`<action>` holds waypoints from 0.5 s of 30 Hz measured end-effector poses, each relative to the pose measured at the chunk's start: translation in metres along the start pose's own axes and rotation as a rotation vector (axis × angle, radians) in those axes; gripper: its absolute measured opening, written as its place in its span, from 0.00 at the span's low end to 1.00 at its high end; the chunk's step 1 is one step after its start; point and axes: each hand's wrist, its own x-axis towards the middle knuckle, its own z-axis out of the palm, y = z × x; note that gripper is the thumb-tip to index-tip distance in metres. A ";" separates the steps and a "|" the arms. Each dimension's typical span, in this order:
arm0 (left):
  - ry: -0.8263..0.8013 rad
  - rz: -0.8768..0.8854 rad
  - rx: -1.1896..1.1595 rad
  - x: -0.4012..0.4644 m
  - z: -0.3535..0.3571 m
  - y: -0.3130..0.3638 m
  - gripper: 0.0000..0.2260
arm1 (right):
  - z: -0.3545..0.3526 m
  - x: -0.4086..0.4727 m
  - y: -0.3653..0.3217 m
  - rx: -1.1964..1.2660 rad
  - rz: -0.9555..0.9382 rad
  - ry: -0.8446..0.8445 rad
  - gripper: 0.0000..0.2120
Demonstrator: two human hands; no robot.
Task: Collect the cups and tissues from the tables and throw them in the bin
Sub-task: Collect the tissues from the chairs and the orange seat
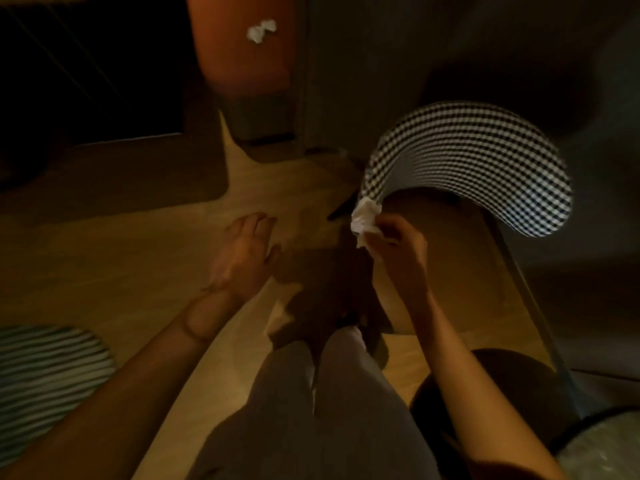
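Head view, dim warm light: the right hand is pinching a crumpled white tissue between fingertips and thumb, holding it up just below the near tip of the curved black-and-white checked cushion. The left hand is hanging loose to the left of that cushion, fingers relaxed and holding nothing, over the light wooden floor. Well beyond the cushion, up and to its left, two more crumpled white tissues are lying on an orange-brown tabletop (touching each other, it seems). Grey-trousered legs are showing below the cushion.
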 end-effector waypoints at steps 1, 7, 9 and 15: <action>0.012 -0.022 0.021 -0.003 -0.010 -0.010 0.21 | 0.010 0.002 -0.011 0.005 -0.009 -0.007 0.09; 0.043 -0.096 0.093 0.014 -0.039 -0.059 0.21 | 0.064 0.039 -0.065 0.056 -0.019 -0.105 0.14; 0.051 -0.115 0.097 0.031 -0.046 -0.071 0.21 | 0.082 0.060 -0.080 0.083 -0.040 -0.125 0.15; 0.083 -0.172 0.073 0.115 -0.074 -0.123 0.23 | 0.136 0.145 -0.114 0.074 -0.096 -0.133 0.13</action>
